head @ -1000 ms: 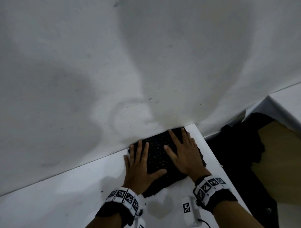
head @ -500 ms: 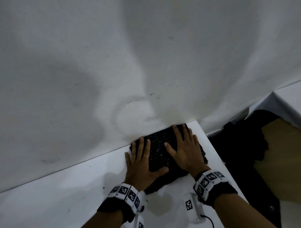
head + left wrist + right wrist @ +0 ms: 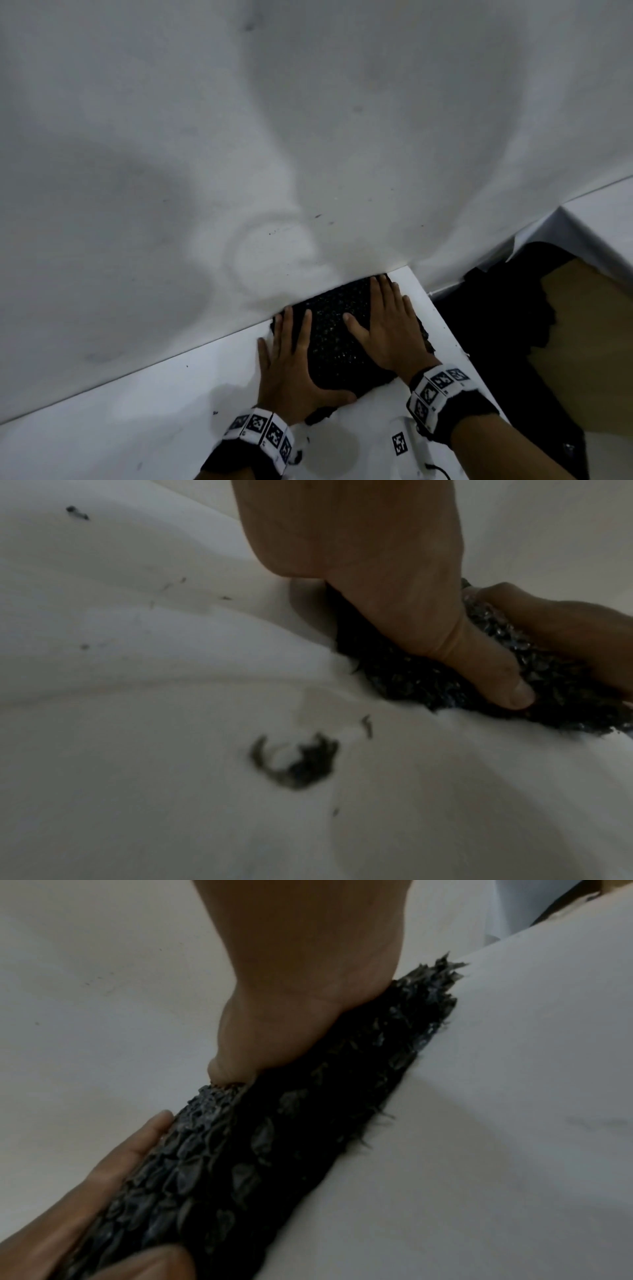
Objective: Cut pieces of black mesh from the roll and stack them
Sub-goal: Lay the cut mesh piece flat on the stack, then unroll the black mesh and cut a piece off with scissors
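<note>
A thick stack of black mesh pieces [image 3: 337, 337] lies on the white table [image 3: 137, 421], against the white wall. My left hand [image 3: 294, 359] lies flat on the stack's left side, fingers straight, thumb across the near edge. My right hand [image 3: 383, 329] presses flat on its right side, fingers pointing to the wall. In the left wrist view my left hand's thumb [image 3: 507, 688] bears on the mesh stack [image 3: 421, 685]. The right wrist view shows the right hand [image 3: 301, 974] pressing down on the frayed mesh stack [image 3: 308, 1123], with the left hand's fingers [image 3: 113, 1164] on its far side.
A small black mesh scrap [image 3: 301, 767] and a few crumbs lie on the table near my left wrist. The table's right edge [image 3: 442, 329] runs just past the stack. Beyond it, lower down, sits a dark pile of black material [image 3: 496, 329] beside a brown surface [image 3: 589, 342].
Both hands stay pressed flat on the mesh stack in almost the same places. Only the head view has shifted a little.
</note>
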{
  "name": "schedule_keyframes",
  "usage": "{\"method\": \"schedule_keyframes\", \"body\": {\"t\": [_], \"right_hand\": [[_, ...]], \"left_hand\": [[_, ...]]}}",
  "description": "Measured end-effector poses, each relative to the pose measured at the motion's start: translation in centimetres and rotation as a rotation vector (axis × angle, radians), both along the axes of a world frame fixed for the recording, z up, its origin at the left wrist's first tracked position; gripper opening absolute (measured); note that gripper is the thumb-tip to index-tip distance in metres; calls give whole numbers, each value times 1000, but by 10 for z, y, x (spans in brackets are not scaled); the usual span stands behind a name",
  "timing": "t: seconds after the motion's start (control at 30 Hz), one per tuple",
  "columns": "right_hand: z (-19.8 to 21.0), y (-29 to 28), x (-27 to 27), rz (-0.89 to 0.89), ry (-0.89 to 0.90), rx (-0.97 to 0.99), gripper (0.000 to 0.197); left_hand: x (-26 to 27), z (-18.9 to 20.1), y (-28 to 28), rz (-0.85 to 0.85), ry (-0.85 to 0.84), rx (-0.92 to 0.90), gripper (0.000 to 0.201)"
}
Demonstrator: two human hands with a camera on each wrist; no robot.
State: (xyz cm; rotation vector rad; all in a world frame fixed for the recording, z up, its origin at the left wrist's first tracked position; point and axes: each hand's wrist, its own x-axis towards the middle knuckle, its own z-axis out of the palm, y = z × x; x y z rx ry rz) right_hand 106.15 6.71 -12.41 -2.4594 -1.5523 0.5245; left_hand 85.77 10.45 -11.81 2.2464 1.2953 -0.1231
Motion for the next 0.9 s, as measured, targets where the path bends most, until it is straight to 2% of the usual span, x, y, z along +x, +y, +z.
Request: {"method": "schedule_keyframes", "body": {"t": [0.17, 0.4, 0.5, 0.6, 0.7, 0.8, 0.9], "right_hand": [[2, 0, -1, -8, 10, -15, 107], [4, 1, -2, -34, -22, -69, 107], [12, 3, -3, -40, -44, -87, 95], [24, 2, -10, -11, -173, -9, 76], [33, -2, -16, 45, -231, -5, 61], [32, -8, -20, 62, -184, -51, 66], [39, -10, -26, 57, -154, -69, 80]], "left_hand": [[-9, -1, -11, 17, 34, 7, 135], [-1, 2, -10, 46, 110, 42, 139], [4, 10, -15, 28, 110, 67, 140], [7, 11, -19, -35, 123, 95, 122], [8, 11, -18, -55, 135, 116, 121], [10, 19, -15, -67, 159, 104, 128], [11, 38, -13, -79, 171, 115, 138]]}}
